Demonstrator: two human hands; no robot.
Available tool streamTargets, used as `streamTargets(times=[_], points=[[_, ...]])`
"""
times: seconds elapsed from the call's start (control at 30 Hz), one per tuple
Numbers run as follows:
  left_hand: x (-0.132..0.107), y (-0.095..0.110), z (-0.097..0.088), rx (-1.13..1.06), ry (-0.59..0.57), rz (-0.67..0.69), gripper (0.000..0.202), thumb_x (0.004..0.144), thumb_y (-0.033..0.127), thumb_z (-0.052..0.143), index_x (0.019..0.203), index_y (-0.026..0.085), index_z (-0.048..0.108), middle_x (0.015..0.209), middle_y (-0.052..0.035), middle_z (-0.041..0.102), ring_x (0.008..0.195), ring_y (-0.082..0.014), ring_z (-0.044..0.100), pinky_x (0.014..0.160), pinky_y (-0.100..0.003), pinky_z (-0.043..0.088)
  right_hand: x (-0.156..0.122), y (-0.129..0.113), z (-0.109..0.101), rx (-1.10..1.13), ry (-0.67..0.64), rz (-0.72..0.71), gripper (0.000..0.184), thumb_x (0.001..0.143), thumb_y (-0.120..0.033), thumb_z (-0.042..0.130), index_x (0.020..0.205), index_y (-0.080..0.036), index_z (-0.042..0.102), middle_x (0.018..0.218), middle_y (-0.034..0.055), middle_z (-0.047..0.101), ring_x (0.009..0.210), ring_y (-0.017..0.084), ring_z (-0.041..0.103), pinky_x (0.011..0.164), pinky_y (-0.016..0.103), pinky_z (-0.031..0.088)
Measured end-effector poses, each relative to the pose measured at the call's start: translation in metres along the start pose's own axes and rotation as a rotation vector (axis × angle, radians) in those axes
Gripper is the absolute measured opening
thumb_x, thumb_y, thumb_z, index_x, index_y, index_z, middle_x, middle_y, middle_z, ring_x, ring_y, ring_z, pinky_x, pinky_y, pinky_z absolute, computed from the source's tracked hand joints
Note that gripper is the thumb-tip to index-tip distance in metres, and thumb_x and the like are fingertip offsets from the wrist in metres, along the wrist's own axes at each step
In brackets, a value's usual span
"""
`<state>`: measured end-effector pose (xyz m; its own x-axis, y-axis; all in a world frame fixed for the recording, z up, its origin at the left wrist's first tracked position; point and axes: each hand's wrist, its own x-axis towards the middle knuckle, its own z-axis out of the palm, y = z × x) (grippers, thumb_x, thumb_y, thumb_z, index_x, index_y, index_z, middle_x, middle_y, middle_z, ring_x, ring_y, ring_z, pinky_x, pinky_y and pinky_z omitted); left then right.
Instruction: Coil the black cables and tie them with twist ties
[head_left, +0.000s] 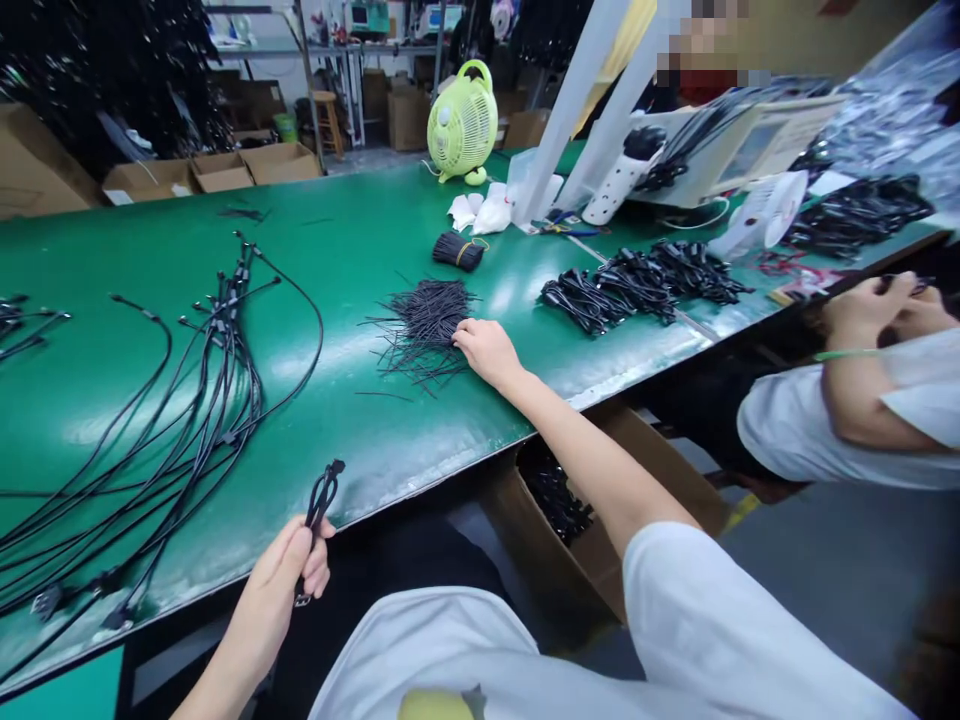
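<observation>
My left hand is closed around a folded black cable, held just off the table's front edge. Its looped end sticks up above my fingers. Out on the green table, my right hand reaches to the right side of a loose pile of short black twist ties. The fingertips are pinched together at the pile; whatever they hold is too small to make out. Behind the pile lies a bundle of black ties with a yellow band. Long loose black cables spread over the table at left.
Folded cable bundles line the table to the right. A green fan stands at the back. Below the edge, a cardboard box holds black cables. A co-worker's hands are at far right. Cardboard boxes stand beyond the table.
</observation>
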<state>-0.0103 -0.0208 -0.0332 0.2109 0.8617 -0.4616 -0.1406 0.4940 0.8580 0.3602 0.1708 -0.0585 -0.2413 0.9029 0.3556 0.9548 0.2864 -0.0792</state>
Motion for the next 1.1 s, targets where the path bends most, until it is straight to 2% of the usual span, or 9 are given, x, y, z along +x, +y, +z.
streamTargets(times=[0.2, 0.3, 0.4, 0.53, 0.63, 0.83, 0.93, 1.0, 1.1], points=[[-0.003, 0.007, 0.003, -0.067, 0.069, 0.023, 0.04, 0.082, 0.053, 0.065, 0.095, 0.017, 0.052, 0.061, 0.0064, 0.039, 0.051, -0.0079, 0.035, 0.05, -0.024, 0.034, -0.013, -0.007, -0.015, -0.031, 0.121, 0.131, 0.028, 0.098, -0.025, 0.041, 0.1, -0.014, 0.067, 0.109, 0.0117, 0.064, 0.089, 0.021, 0.055, 0.078, 0.034, 0.034], [0.0, 0.007, 0.005, -0.088, 0.034, 0.019, 0.037, 0.086, 0.051, 0.061, 0.098, 0.017, 0.052, 0.062, 0.0063, 0.038, 0.051, -0.0074, 0.035, 0.051, -0.023, 0.034, -0.027, -0.03, -0.028, 0.066, 0.192, 0.201, 0.027, 0.097, -0.026, 0.043, 0.093, -0.016, 0.067, 0.102, 0.0097, 0.065, 0.089, 0.021, 0.057, 0.078, 0.033, 0.037], [0.001, 0.006, 0.012, -0.146, -0.025, 0.036, 0.039, 0.089, 0.048, 0.058, 0.112, 0.017, 0.051, 0.061, 0.0075, 0.036, 0.049, -0.0069, 0.033, 0.049, -0.022, 0.032, -0.048, -0.094, -0.03, 0.398, 0.145, 0.135, 0.024, 0.095, -0.025, 0.047, 0.081, -0.017, 0.065, 0.089, 0.0063, 0.064, 0.084, 0.018, 0.058, 0.077, 0.03, 0.041], [0.003, 0.005, 0.014, -0.216, -0.069, 0.126, 0.05, 0.09, 0.045, 0.058, 0.129, 0.016, 0.045, 0.061, 0.008, 0.035, 0.049, -0.007, 0.032, 0.05, -0.022, 0.032, -0.084, -0.195, -0.03, 0.897, -0.161, -0.139, 0.021, 0.093, -0.021, 0.051, 0.077, -0.019, 0.063, 0.079, 0.0017, 0.06, 0.074, 0.013, 0.057, 0.07, 0.025, 0.042], [0.003, 0.005, 0.003, -0.165, -0.016, 0.179, 0.048, 0.091, 0.045, 0.054, 0.126, 0.011, 0.052, 0.063, 0.0064, 0.037, 0.053, -0.0075, 0.036, 0.054, -0.023, 0.035, -0.096, -0.234, -0.033, 0.939, -0.2, -0.274, 0.021, 0.095, -0.02, 0.048, 0.08, -0.018, 0.063, 0.081, 0.0022, 0.06, 0.073, 0.013, 0.055, 0.068, 0.026, 0.04], [-0.005, 0.006, -0.008, 0.196, 0.001, 0.183, 0.045, 0.091, 0.041, 0.049, 0.127, 0.012, 0.053, 0.063, 0.0045, 0.045, 0.058, -0.0103, 0.043, 0.058, -0.025, 0.039, -0.084, -0.249, -0.048, 0.49, 0.055, -0.597, 0.024, 0.095, -0.017, 0.044, 0.077, -0.016, 0.061, 0.079, 0.0063, 0.062, 0.069, 0.016, 0.049, 0.067, 0.033, 0.034], [-0.007, 0.008, -0.009, 0.175, -0.012, 0.216, 0.044, 0.09, 0.04, 0.049, 0.124, 0.012, 0.054, 0.065, 0.0044, 0.044, 0.055, -0.0092, 0.041, 0.055, -0.025, 0.037, -0.08, -0.25, -0.055, 0.368, 0.172, -0.684, 0.018, 0.092, -0.014, 0.046, 0.087, -0.015, 0.063, 0.088, 0.0089, 0.065, 0.072, 0.018, 0.051, 0.068, 0.035, 0.036], [-0.008, 0.009, -0.011, 0.091, -0.002, 0.233, 0.042, 0.088, 0.04, 0.052, 0.12, 0.012, 0.057, 0.067, 0.0041, 0.043, 0.055, -0.0084, 0.039, 0.054, -0.025, 0.037, -0.077, -0.248, -0.058, 0.391, 0.213, -0.681, 0.019, 0.093, -0.014, 0.046, 0.102, -0.016, 0.062, 0.1, 0.0102, 0.065, 0.081, 0.019, 0.055, 0.072, 0.034, 0.04], [-0.01, 0.009, -0.01, -0.01, -0.011, 0.207, 0.042, 0.086, 0.043, 0.058, 0.115, 0.012, 0.058, 0.069, 0.004, 0.042, 0.054, -0.0074, 0.036, 0.053, -0.024, 0.035, -0.069, -0.241, -0.064, 0.519, 0.216, -0.507, 0.031, 0.095, -0.028, 0.049, 0.125, -0.019, 0.053, 0.12, 0.0142, 0.058, 0.106, 0.025, 0.056, 0.088, 0.038, 0.045]])
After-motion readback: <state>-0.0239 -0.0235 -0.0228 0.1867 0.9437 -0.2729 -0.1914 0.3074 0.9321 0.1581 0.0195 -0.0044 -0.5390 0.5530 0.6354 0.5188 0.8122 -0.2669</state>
